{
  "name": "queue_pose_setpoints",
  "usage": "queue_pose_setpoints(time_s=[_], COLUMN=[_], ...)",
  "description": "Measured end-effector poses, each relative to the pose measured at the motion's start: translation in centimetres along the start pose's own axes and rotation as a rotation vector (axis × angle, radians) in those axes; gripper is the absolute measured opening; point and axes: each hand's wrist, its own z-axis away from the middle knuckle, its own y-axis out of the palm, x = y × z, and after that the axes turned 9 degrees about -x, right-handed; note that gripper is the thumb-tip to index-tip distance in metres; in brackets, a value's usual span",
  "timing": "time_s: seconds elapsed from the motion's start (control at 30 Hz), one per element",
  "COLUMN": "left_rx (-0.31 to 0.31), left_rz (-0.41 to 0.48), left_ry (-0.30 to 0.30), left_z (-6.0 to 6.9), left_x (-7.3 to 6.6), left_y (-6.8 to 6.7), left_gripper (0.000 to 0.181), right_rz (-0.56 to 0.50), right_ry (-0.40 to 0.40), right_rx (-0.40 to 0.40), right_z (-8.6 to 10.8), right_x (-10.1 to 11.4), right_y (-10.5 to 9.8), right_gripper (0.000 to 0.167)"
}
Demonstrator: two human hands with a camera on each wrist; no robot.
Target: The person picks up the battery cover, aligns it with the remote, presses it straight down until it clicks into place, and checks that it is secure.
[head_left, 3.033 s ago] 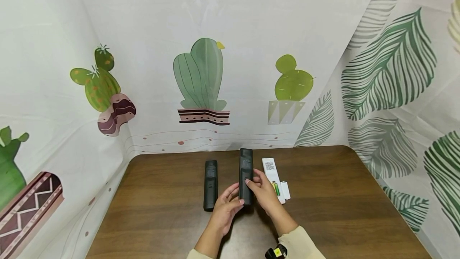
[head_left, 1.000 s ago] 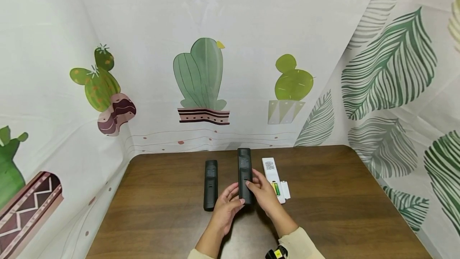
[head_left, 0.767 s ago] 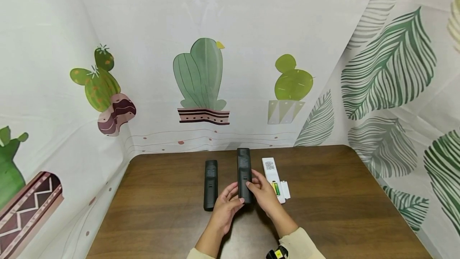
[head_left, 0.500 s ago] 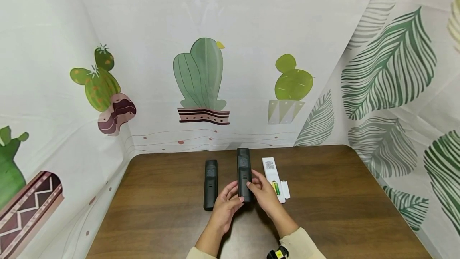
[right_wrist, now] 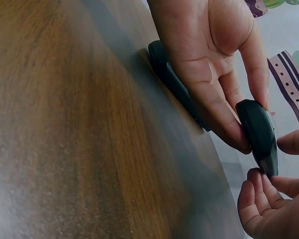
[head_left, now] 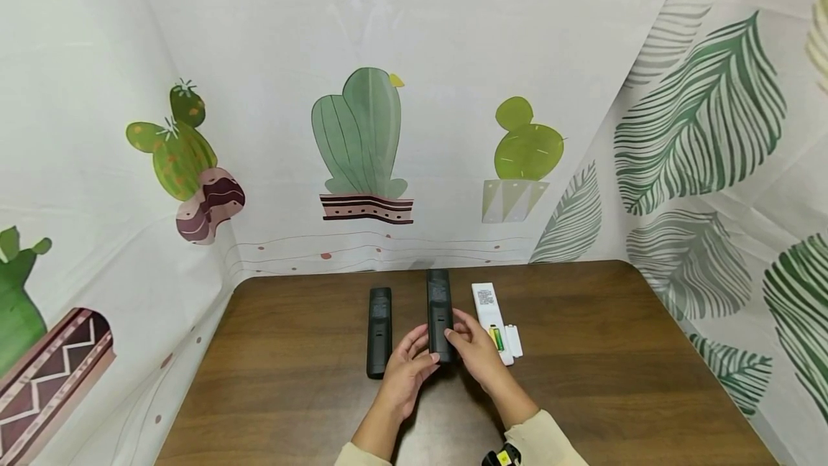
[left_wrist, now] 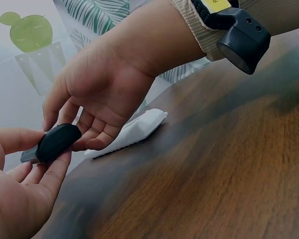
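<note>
Between both hands a black remote control is held up off the table, its back turned to the head camera and its far end raised. My left hand grips its near end, thumb on the left edge and fingers beneath. On the other side my right hand holds it, with the thumb lying on the back near the battery cover's notch. In the left wrist view only the near end of the remote shows between the fingers. The right wrist view shows the remote from its end, clear of the tabletop.
A second black remote lies back up to the left on the wooden table. To the right lies a white remote, its battery compartment exposed with green and yellow batteries, beside a white battery cover. A printed cloth hangs behind.
Over three seconds the held remote has shifted slightly left, and its far end has dipped a little. Both hands keep their grip. The other remotes have not moved.
</note>
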Motion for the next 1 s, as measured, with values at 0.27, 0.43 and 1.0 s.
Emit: queue_pose_setpoints(time_s=[0.27, 0.43, 1.0], left_rx=[0.016, 0.013, -0.017], left_rz=[0.000, -0.001, -0.084], left_ry=[0.001, -0.003, 0.019], left_z=[0.1, 0.1, 0.6], left_x=[0.1, 0.1, 0.1], left_y=[0.0, 0.0, 0.1], left_gripper=[0.070, 0.071, 0.068], right_rz=[0.002, -0.012, -0.058], right_ry=[0.020, 0.039, 0.060], right_rx=[-0.001, 0.005, 0.009], right_z=[0.1, 0.0, 0.0], right_x=[0.2, 0.1, -1.2], right_y=[0.0, 0.2, 0.3], right_gripper=[0.054, 0.052, 0.054])
